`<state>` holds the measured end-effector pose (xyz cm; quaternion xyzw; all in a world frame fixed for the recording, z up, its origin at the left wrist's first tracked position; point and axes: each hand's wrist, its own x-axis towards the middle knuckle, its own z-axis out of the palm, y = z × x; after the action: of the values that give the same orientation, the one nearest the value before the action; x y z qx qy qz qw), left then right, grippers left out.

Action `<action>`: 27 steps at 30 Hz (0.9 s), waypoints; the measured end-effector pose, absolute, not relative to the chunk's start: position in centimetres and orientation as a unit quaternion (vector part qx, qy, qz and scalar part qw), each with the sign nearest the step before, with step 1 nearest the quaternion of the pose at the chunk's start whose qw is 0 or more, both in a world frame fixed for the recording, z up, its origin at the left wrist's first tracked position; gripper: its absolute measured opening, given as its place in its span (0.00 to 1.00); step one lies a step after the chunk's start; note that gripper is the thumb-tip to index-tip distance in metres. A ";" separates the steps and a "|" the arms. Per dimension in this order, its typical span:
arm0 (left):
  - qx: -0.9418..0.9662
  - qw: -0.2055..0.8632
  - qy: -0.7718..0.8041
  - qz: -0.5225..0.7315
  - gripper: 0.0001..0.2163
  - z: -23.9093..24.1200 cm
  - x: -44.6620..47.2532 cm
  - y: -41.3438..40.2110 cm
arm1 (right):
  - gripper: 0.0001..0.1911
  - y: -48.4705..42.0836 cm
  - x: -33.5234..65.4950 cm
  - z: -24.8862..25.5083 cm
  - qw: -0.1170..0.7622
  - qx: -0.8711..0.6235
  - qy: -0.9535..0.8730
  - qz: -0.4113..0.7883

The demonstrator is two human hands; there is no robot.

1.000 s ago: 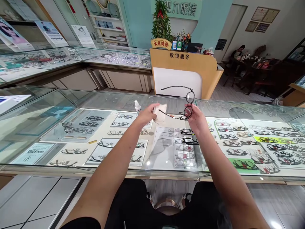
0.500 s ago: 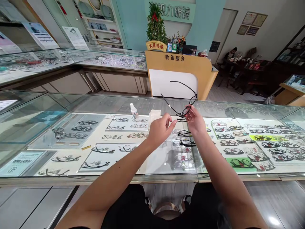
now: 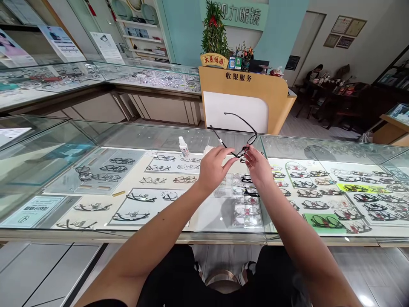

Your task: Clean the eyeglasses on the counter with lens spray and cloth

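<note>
A pair of black eyeglasses (image 3: 244,150) is held up above the glass counter, its arms unfolded and pointing away from me. My right hand (image 3: 260,168) grips the rim from the right with fingertips. On the other side, my left hand (image 3: 214,167) has its thumb and fingers closed around the left end of the frame, near the hinge. One arm carries a small white label (image 3: 220,141). Below my hands, more dark eyeglasses (image 3: 251,192) lie in a column inside the case, partly covered by my right hand.
A white bottle (image 3: 183,147) stands on the counter left of my hands, beside pale paper (image 3: 208,149) partly hidden by my left hand. Rows of eyeglasses (image 3: 311,205) fill the glass case (image 3: 220,236). Beyond stand a wooden cashier desk (image 3: 277,98) and a seated person (image 3: 315,73).
My left hand has moved right and closed on the eyeglasses, having been apart from them before. The eyeglasses have shifted slightly left and down with my right hand.
</note>
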<state>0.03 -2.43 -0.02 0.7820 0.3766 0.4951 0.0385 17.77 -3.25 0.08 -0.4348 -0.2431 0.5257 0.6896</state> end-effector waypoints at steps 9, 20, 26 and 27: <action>0.792 0.013 0.378 0.480 0.17 0.4 -0.5 -1.9 | 0.16 -3.2 17.8 -0.1 0.680 -0.449 -0.272 0.512; 0.825 0.052 0.340 0.448 0.16 1.5 -1.9 -0.9 | 0.12 -1.8 21.5 1.6 0.755 -0.449 -0.287 0.382; 0.826 0.166 0.337 0.420 0.14 2.8 -2.6 -1.2 | 0.17 -2.1 24.2 3.3 0.687 -0.416 -0.473 0.364; 0.822 0.184 0.342 0.417 0.14 3.0 -2.7 -1.2 | 0.17 -2.2 24.2 3.3 0.683 -0.416 -0.486 0.353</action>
<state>-2.70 -1.24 3.02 0.8216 0.3425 0.4168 0.1843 24.20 -2.18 3.33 -0.4155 -0.4857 0.3535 0.6830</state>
